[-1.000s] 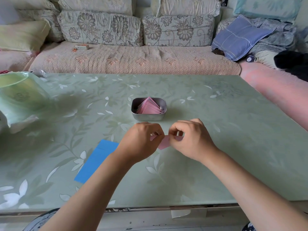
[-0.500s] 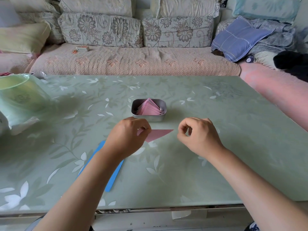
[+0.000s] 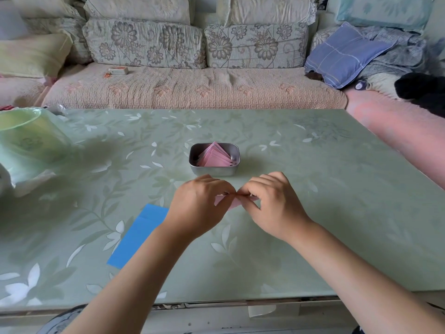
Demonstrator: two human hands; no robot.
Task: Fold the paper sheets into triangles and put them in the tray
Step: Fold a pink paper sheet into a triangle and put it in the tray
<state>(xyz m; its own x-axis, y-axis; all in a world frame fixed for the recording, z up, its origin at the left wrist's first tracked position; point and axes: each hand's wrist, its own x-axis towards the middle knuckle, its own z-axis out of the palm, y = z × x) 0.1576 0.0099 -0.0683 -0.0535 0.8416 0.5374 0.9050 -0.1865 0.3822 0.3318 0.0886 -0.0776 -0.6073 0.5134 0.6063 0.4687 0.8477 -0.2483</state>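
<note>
Fingertips of both hands meet at one spot and pinch a small pink sheet (image 3: 233, 202) between them, fingers (image 3: 263, 182) of both hands curled inward, thumbs underneath mostly hidden. Left hand (image 3: 199, 206) grips the sheet's left part, right hand (image 3: 272, 206) grips its right part, knuckles up, the two hands almost touching. Sheet is mostly covered by the hands (only a pale pink sliver and a lower corner show, so fold state can't be told), and whether it's held just above or touching the table (image 3: 325, 213) can't be told either. Both forearms come in from the bottom edge, bare. Just beyond the hands sits a small metal tray (image 3: 214, 171), rounded corners, apart from the fingers, holding a leaning stack of pink folded triangles (image 3: 215, 157). Left of the left wrist a blue sheet (image 3: 138, 236) lies flat on the table, its right side tucked under the left forearm. Table has a pale green cover with a white leaf print. Far left edge: a translucent green plastic bag (image 3: 29, 145) around something round. Behind the table a sofa (image 3: 192, 90) with floral cushions, a small box (image 3: 118, 70) on its seat, a blue checked pillow (image 3: 344, 54) at right, some dark fabric (image 3: 423, 90) at far right.
</note>
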